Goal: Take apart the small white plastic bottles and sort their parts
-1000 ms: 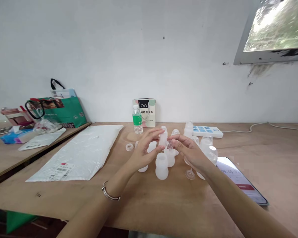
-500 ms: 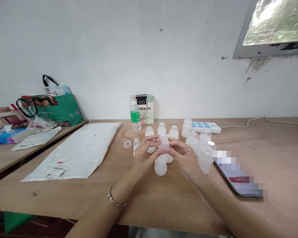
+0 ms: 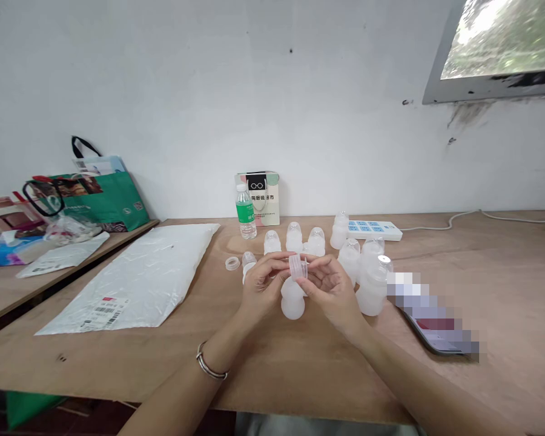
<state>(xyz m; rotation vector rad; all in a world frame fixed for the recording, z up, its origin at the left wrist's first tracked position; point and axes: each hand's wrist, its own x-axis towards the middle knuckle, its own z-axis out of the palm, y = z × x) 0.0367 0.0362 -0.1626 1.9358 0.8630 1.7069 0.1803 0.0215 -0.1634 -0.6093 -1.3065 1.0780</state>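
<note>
The ring, ribbed and translucent white, is held up between the two hands, above the table and just above an open bottle. It is turned on its side, and a clear part juts from its right edge; what that part is, I cannot tell for sure. The left hand is clamped on the ring from the left, fingers over the top and thumb below. The right hand is clamped on it from the right, its fingertips at the clear part. A bracelet circles the left wrist. The open bottle stands upright, its top partly hidden by the hands. Behind the hands are several milky bottles with clear domed caps, among them a middle one; more stand to the right, the nearest beside the phone, whose screen is partly blurred. A loose ring lies flat to the left. Farther back, a water bottle stands in front of a paper bag, and a power strip lies near the wall. A white mailer lies flat on the left.
</note>
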